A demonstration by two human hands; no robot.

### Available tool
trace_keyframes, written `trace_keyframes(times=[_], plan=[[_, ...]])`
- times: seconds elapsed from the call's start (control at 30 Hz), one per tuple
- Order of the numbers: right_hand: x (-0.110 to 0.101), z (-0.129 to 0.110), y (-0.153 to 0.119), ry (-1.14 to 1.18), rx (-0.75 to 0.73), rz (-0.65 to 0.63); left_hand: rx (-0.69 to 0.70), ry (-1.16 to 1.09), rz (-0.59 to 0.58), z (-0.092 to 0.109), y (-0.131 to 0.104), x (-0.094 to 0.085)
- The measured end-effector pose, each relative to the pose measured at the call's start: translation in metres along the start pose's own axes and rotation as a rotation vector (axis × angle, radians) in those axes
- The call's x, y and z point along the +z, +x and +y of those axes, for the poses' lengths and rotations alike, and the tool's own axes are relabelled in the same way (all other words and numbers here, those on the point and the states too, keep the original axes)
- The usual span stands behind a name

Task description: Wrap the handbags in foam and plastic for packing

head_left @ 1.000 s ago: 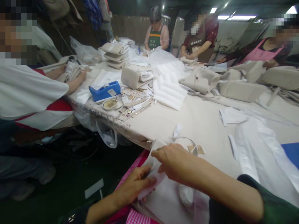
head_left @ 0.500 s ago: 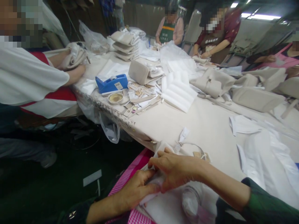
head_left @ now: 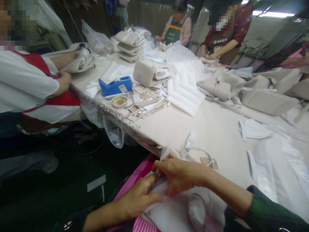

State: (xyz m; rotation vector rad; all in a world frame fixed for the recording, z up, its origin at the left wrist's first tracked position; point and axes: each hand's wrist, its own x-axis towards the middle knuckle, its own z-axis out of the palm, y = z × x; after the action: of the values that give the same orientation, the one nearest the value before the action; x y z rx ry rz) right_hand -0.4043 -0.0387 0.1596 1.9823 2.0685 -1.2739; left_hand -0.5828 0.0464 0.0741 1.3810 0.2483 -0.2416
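Observation:
At the table's near edge, my left hand [head_left: 142,196] is closed on the side of a white wrapping sheet [head_left: 169,211], thumb on top. My right hand [head_left: 180,175] reaches across from the right with bent fingers and grips the same wrapping close to the left fingertips. The wrapping lies over a pale item, probably a bag, whose shape is mostly hidden. A clear plastic-wrapped roll-shaped part [head_left: 196,211] sits under my right forearm. Beyond my right hand lie a beige cord with tan tags [head_left: 210,161] and a small white wrapped piece [head_left: 190,139].
A blue tape dispenser [head_left: 116,86], a round dish [head_left: 119,101], loose tags and straps [head_left: 147,100] and white foam sheets [head_left: 184,93] lie ahead. Beige bags [head_left: 267,101] fill the right side; stacked bags [head_left: 130,46] stand behind. Co-workers stand around the table, one with a bag [head_left: 82,62] at left.
My hands stay at nearly the same spot on the wrapping, with the left thumb shifted slightly. The co-worker at left has drawn one hand back from the bag.

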Motion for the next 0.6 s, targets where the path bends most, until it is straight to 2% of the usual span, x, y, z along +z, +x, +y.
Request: trace_keyframes(times=[0.17,0.37,0.53,0.6], plan=[[0.0,0.0,0.001,0.045,-0.015,0.024,0.019,-0.197,-0.084,0.001,-0.002,-0.002],[0.001,-0.004,0.0,0.071,0.027,0.065,0.051,-0.223,0.013,-0.004,0.0,0.002],[-0.003,-0.014,-0.001,0.012,0.088,0.003,0.017,-0.211,-0.025,-0.004,0.0,0.002],[-0.007,-0.014,-0.003,0.043,0.09,0.029,-0.004,-0.177,0.007,-0.007,0.002,0.0]])
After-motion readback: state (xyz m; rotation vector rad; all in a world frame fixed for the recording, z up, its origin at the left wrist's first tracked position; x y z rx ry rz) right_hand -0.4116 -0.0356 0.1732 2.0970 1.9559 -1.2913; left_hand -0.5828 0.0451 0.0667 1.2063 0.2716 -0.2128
